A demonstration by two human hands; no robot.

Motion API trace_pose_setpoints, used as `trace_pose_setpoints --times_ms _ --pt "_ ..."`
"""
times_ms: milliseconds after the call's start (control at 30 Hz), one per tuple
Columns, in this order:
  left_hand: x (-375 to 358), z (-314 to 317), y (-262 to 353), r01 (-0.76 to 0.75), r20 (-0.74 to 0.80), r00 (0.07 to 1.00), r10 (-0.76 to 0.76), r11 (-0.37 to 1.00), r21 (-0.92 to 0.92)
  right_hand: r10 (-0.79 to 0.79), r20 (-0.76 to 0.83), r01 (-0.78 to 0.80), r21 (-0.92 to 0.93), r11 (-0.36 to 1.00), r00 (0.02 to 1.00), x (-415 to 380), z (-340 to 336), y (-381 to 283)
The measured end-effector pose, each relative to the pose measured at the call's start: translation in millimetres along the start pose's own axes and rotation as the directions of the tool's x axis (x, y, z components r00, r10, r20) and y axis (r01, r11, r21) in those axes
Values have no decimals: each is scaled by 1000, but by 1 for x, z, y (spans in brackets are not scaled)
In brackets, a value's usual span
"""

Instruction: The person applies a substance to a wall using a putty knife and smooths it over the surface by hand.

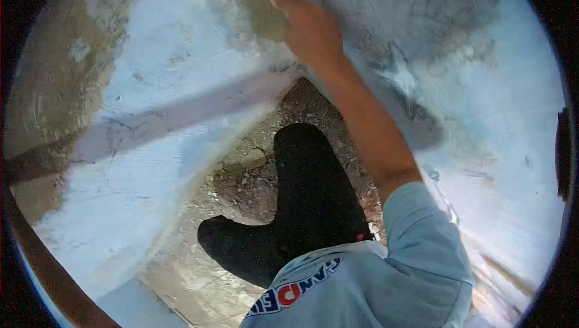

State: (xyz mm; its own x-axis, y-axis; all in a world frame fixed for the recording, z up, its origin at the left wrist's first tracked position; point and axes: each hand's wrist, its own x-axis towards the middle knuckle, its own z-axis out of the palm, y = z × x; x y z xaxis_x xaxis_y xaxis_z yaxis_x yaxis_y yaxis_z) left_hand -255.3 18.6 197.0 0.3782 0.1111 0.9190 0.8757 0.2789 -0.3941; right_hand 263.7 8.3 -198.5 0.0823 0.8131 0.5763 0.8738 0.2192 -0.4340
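Observation:
My right hand [310, 32] is raised against the wall near the top middle, where two wall faces meet. Its fingers are drawn together at a damp grey-brown patch [256, 8], around something pale that blur keeps me from making out. The bare right forearm runs down to a light blue sleeve. My left hand is not visible; a brown band at the lower left edge may be part of the left arm.
Pale blue, patchy walls [163, 44] rise on both sides, with bare plaster at the left. Rubble and a stone [253, 158] lie on the dirt floor in the corner. My dark-clothed legs [307, 183] stand over it. A long shadow crosses the left wall.

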Motion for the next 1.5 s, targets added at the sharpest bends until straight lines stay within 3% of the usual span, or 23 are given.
trace_pose_setpoints --times_ms 33,100,167,267,333,400,500,633,800,867,933,967,1000,1033,1067,1133,1200,1267,1300,1333,1367,1433,1500 --pt "2 0 0 8 -10 1000 -8 1000 4 -93 -151 93 -10 996 984 26 -17 -7" --pt "2 -2 -2 -6 -5 1000 6 1000 29 -138 -184 129 -59 990 973 48 -36 -14" --pt "3 4 -8 -10 2 1000 10 999 37 -142 -64 139 -57 989 988 51 -47 -19" --pt "0 6 -8 5 -12 1000 -4 999 46 -122 -97 124 18 992 988 2 27 19" --pt "5 3 -5 34 11 999 -34 998 43 37 3 -37 44 998 999 -45 72 40" --pt "3 0 -5 22 15 1000 -22 999 28 122 226 -104 -91 990 967 -97 136 84" --pt "7 -1 -1 20 2 1000 -20 999 28 121 222 -127 14 992 968 -106 114 81" --pt "1 2 -6 22 14 1000 -22 1000 14 -79 -172 103 139 985 982 -2 17 28" --pt "4 5 -7 -9 0 1000 9 1000 -4 -110 -86 108 -23 994 990 41 -30 -3" --pt "4 8 -10 0 -21 1000 0 1000 -4 -25 -35 27 54 998 999 5 27 24" --pt "4 12 -15 -24 -19 1000 23 999 -28 -45 -82 43 -28 999 996 -49 86 59" --pt "6 10 -16 -33 -22 999 32 999 -38 22 9 -21 -47 999 1000 -77 113 79" --pt "3 3 -7 34 27 999 -34 999 -8 199 306 -185 -73 980 931 -108 139 102" --pt "1 -5 2 29 37 999 -29 1000 -12 252 600 -301 -20 953 759 -139 146 113" --pt "-3 5 -13 -41 -25 999 42 998 51 282 696 -426 38 904 661 -150 112 96" --pt "-12 53 -76 -135 -147 974 169 966 219 262 501 -437 271 857 825 -192 127 98" --pt "-11 53 -83 -192 -162 959 232 954 228 321 432 -493 379 783 843 -250 143 115" --pt "-6 24 -33 -180 -153 970 188 982 65 519 499 -693 267 669 694 -306 161 151" --pt "-4 11 -1 -173 -146 975 168 985 -23 557 512 -693 112 712 654 -310 147 147" --pt "1 0 37 -311 -152 943 295 945 -96 593 523 -674 -46 737 612 -313 132 143" --pt "6 -10 83 -444 -161 893 420 880 -168 554 568 -658 -29 752 608 -320 114 132" --pt "2 -23 181 -391 73 901 428 873 -290 509 590 -628 -3 778 627 -338 85 113" --pt "10 -29 266 -418 50 884 464 835 -357 494 587 -574 -60 817 641 -356 68 103"
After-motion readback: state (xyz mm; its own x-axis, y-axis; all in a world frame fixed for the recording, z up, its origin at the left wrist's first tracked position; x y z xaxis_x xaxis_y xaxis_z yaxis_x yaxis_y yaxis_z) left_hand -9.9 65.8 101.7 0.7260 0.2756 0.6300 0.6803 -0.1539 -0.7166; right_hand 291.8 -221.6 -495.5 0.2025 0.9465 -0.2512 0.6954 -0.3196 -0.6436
